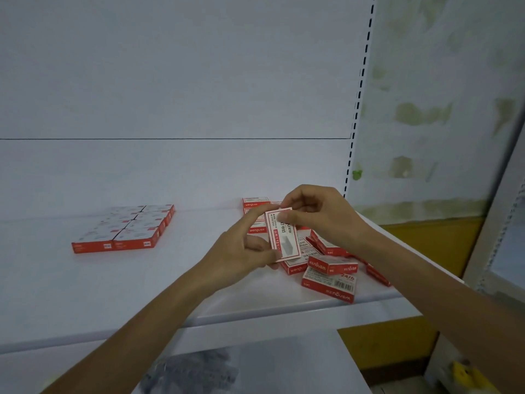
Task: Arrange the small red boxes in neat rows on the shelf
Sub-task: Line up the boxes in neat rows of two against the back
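Observation:
Both hands hold one small red-and-white box (285, 237) above the white shelf (142, 280), its printed face turned up toward me. My left hand (244, 251) pinches its lower left edge. My right hand (318, 214) pinches its top end with thumb and fingers. Under and behind the hands lies a loose pile of the same boxes (331, 275), some tilted or upside down, reaching the shelf's right front edge. To the left, several boxes (127, 228) lie flat in two neat rows, edges touching.
The shelf's white back panel (170, 95) rises behind, with a slotted upright (359, 95) at its right end. Beyond it is a patchy wall (440, 109). A lower white shelf (255, 362) juts out below the front edge.

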